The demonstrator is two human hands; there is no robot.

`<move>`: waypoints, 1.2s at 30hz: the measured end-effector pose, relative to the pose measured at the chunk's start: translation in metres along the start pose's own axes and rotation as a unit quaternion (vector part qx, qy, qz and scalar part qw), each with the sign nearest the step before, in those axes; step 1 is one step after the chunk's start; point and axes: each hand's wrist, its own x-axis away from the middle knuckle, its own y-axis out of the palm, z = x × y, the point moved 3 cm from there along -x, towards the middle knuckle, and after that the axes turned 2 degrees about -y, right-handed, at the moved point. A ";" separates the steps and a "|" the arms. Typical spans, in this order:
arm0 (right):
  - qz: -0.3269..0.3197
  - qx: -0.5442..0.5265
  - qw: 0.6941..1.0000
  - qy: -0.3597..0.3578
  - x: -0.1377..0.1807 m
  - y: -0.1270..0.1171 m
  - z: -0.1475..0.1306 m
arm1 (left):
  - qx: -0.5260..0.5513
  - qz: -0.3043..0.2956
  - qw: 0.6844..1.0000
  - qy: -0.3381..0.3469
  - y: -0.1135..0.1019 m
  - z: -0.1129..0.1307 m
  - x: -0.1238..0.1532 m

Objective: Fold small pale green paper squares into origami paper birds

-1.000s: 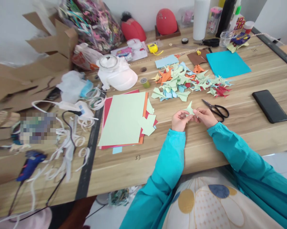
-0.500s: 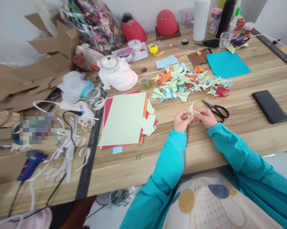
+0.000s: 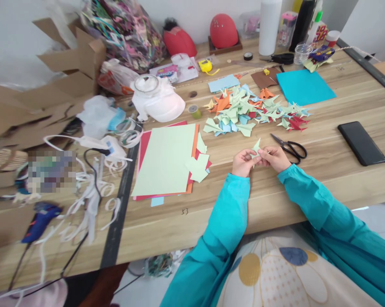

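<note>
Between my two hands is a small pale green folded paper crane [image 3: 256, 146], its pointed tip sticking up past the fingers. My left hand [image 3: 243, 162] is closed on its left side, thumb and fingers pinching the paper. My right hand [image 3: 275, 157] pinches it from the right, the fingertips of both hands nearly meeting. Black-handled scissors [image 3: 295, 150] lie beside my right hand. Beyond the hands is a heap of folded paper cranes [image 3: 235, 106] in green, orange, blue and red. The lower part of the held paper is mostly hidden by fingers.
Stacked coloured paper sheets [image 3: 167, 160] lie left of my hands, with loose green pieces [image 3: 199, 167] at their edge. A black phone [image 3: 362, 143] is at the right, a blue square sheet [image 3: 304, 87] behind it. A glue gun [image 3: 41, 221] and cables occupy the far left.
The fingers of my right hand have shifted slightly on the green paper, and its tip leans a little more to the right. Both hands stay in nearly the same place.
</note>
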 end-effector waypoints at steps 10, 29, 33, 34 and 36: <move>0.028 -0.026 0.999 -0.008 -0.001 -0.001 -0.001 | 0.050 -0.013 0.997 -0.052 0.004 0.004 0.005; 0.050 -0.046 0.997 0.027 -0.003 -0.004 0.000 | 0.072 -0.037 0.994 -0.069 0.006 0.008 0.006; 0.062 -0.046 0.997 0.023 -0.003 -0.005 -0.003 | 0.075 -0.037 0.994 -0.070 0.006 0.007 0.005; 0.062 -0.046 0.997 0.020 -0.004 -0.005 -0.003 | 0.075 -0.038 0.994 -0.071 0.006 0.007 0.005; 0.061 -0.051 0.997 0.017 -0.004 -0.006 -0.002 | 0.072 -0.038 0.994 -0.070 0.006 0.007 0.005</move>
